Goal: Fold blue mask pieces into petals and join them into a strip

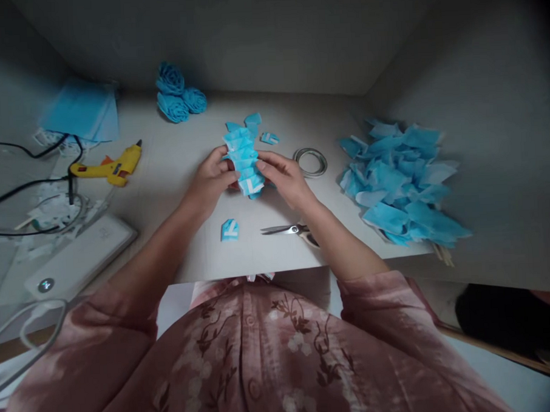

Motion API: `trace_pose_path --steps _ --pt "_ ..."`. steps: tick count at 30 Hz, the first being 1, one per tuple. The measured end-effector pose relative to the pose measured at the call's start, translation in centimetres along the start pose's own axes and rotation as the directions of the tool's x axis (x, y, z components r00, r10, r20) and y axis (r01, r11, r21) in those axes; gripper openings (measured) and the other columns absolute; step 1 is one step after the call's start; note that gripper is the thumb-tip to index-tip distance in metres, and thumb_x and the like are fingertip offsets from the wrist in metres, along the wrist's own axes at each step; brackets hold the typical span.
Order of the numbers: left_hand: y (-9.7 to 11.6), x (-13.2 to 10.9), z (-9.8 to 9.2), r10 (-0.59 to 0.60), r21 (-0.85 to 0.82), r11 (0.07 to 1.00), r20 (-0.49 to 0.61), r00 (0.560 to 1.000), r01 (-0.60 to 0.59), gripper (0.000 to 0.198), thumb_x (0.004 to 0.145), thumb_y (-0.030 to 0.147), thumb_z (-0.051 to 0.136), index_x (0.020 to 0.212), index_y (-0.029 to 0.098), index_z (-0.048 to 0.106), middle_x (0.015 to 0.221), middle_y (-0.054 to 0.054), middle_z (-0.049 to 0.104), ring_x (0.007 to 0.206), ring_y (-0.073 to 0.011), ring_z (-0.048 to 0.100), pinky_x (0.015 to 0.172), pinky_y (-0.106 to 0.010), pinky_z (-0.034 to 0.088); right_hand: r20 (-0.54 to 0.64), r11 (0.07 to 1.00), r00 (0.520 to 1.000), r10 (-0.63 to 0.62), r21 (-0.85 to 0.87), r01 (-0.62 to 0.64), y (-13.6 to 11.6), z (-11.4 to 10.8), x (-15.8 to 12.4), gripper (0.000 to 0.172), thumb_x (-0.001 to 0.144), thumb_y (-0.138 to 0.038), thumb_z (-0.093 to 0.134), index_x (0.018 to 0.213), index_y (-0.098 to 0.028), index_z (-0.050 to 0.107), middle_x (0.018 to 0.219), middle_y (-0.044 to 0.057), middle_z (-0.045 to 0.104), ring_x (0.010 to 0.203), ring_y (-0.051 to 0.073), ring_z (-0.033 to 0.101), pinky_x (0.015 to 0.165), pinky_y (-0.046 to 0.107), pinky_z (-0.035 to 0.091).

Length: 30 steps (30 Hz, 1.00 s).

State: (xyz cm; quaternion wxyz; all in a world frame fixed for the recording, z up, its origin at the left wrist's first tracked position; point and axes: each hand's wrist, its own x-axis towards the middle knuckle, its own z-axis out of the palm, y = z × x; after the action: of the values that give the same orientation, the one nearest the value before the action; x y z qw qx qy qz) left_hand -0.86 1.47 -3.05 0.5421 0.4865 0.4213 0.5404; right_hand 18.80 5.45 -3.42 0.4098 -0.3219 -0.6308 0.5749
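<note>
Between my two hands is a pleated strip of light blue fabric (241, 148) with white patches near its lower end. My left hand (212, 177) pinches its left edge, thumb in front. On the opposite edge my right hand (283, 174) grips it with thumb and fingers. Something reddish shows partly behind the strip, too hidden to name. Small blue pieces lie close by: one blue scrap (229, 230) with white tape below my left hand, another blue scrap (269, 138) beyond my right. Scissors (285, 230) rest below my right hand, their handles partly behind my forearm.
A roll of tape (323, 161) lies right of my hands. Three blue fabric roses (171, 80) sit at the back. On the left are a yellow glue gun (126, 167), blue face masks (82, 111), black cables and a white power bank (83, 254). Blue fabric leaves (401, 176) pile at right.
</note>
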Motion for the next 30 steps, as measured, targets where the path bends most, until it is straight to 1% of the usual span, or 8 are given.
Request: trace_pose_path --steps 3,6,11,16,19,23,27,30 --pt "-0.6 -0.3 0.1 0.028 0.019 0.999 -0.011 1.0 -0.028 0.054 0.075 0.033 0.086 0.122 0.026 0.06 0.091 0.0 0.074 0.072 -0.0165 0.068 0.066 -0.028 0.055 0.061 1.0 0.998 0.004 -0.001 -0.003 0.2 0.0 0.1 0.079 0.078 -0.073 0.083 0.14 -0.025 0.067 0.112 0.005 0.077 0.102 0.023 0.071 0.093 0.039 0.06" --pt "-0.8 -0.8 0.3 0.049 0.027 0.998 -0.003 0.999 -0.049 0.053 0.076 0.031 0.087 0.122 0.025 0.061 0.088 0.001 0.073 0.071 -0.0155 0.066 0.065 -0.027 0.054 0.102 1.0 0.995 0.013 -0.013 -0.012 0.6 0.1 0.2 0.09 0.074 -0.07 0.088 0.147 -0.024 0.06 0.114 0.005 0.077 0.103 0.024 0.071 0.094 0.039 0.06" --pt "-0.8 -1.1 0.3 0.047 0.026 0.999 0.012 0.999 -0.048 0.055 0.078 0.029 0.085 0.128 0.025 0.062 0.088 0.001 0.073 0.074 -0.0165 0.068 0.068 -0.029 0.056 0.113 0.999 0.993 0.045 -0.017 -0.043 0.1 0.1 -0.1 0.089 0.078 -0.072 0.085 0.148 -0.023 0.06 0.112 0.005 0.077 0.101 0.024 0.071 0.091 0.038 0.061" --pt "0.0 -1.2 0.1 -0.036 -0.015 0.999 -0.069 0.997 0.035 0.056 0.082 0.031 0.082 0.133 0.027 0.06 0.098 -0.002 0.076 0.089 -0.0215 0.074 0.077 -0.032 0.059 0.075 0.988 0.989 0.126 0.078 -0.131 -1.1 0.1 -0.5 0.075 0.088 -0.077 0.072 0.143 -0.026 0.068 0.108 0.004 0.075 0.099 0.021 0.071 0.082 0.033 0.062" --pt "0.4 -1.2 0.1 -0.049 -0.035 0.998 -0.097 0.994 0.046 0.059 0.078 0.034 0.085 0.131 0.027 0.059 0.1 -0.002 0.076 0.093 -0.0227 0.074 0.079 -0.032 0.057 0.069 0.98 0.986 0.149 0.125 -0.156 -1.1 0.1 -0.4 0.07 0.083 -0.073 0.08 0.134 -0.025 0.074 0.101 0.003 0.075 0.095 0.019 0.071 0.079 0.031 0.062" --pt "0.6 -1.2 0.1 -0.047 -0.067 0.997 -0.079 0.996 0.042 0.059 0.077 0.039 0.087 0.127 0.027 0.059 0.097 -0.002 0.073 0.089 -0.0215 0.072 0.078 -0.032 0.056 0.044 0.98 0.991 0.127 0.146 -0.132 -0.6 -0.1 -0.1 0.069 0.067 -0.064 0.096 0.121 -0.024 0.079 0.088 -0.001 0.073 0.082 0.016 0.067 0.078 0.031 0.061" --pt "0.8 -1.2 0.3 -0.091 -0.122 0.989 -0.039 0.995 0.086 0.044 0.087 0.05 0.076 0.121 0.026 0.062 0.091 -0.002 0.071 0.083 -0.0201 0.07 0.076 -0.032 0.057 0.004 0.986 0.995 0.104 0.133 -0.104 -0.3 -0.2 0.0 0.062 0.07 -0.063 0.095 0.114 -0.022 0.08 0.084 -0.002 0.07 0.078 0.014 0.064 0.08 0.031 0.059" --pt "0.8 -1.3 0.5 -0.088 -0.099 0.991 -0.012 0.996 0.086 0.049 0.084 0.05 0.08 0.121 0.025 0.062 0.094 -0.003 0.073 0.085 -0.0199 0.071 0.075 -0.031 0.056 -0.026 0.988 0.995 0.091 0.127 -0.087 -0.3 0.0 0.0 0.064 0.068 -0.065 0.095 0.114 -0.023 0.08 0.084 -0.001 0.07 0.08 0.015 0.064 0.079 0.031 0.059"
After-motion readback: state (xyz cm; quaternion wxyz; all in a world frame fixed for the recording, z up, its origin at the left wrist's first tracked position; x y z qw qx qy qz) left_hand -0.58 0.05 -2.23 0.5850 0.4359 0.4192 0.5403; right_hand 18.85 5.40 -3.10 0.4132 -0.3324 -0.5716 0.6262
